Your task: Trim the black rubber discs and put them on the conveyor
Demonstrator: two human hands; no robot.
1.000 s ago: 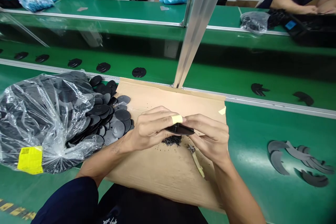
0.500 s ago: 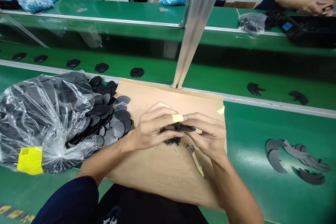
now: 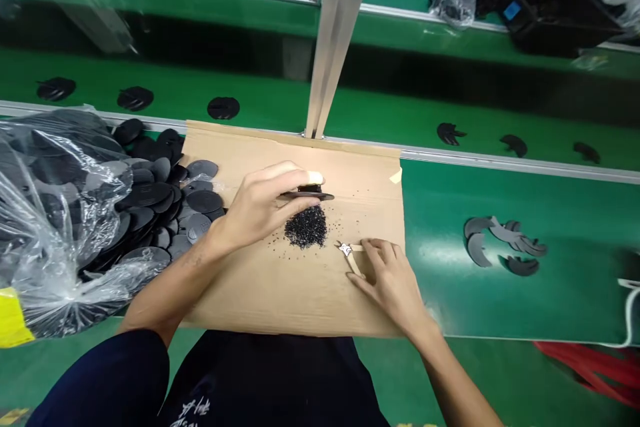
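Observation:
Pinched edge-on in my left hand (image 3: pixel 270 203) is a black disc (image 3: pixel 320 196), held above a pile of small black bits (image 3: pixel 306 227) on the brown cardboard (image 3: pixel 260 293). Yellow tape wraps one of the left fingers. My right hand (image 3: pixel 393 277) has thumb and fingers around the pale handles of small cutters (image 3: pixel 356 259), whose jaws point left toward the pile. At the left, many black discs (image 3: pixel 150 195) spill out of a clear plastic bag (image 3: pixel 55 213).
Curved grey pieces (image 3: pixel 505 240) lie on the green table (image 3: pixel 450 307) at the right. Behind the rail, discs and curved parts rest on a green belt (image 3: pixel 270 117). A metal post (image 3: pixel 337 33) rises behind the cardboard. Another person's hands are at the top right, near a black bin (image 3: pixel 555 20).
My right hand has let go of the disc and moved down onto the cutters. The left hand still holds the disc, and the bit pile shows more fully. The view has shifted.

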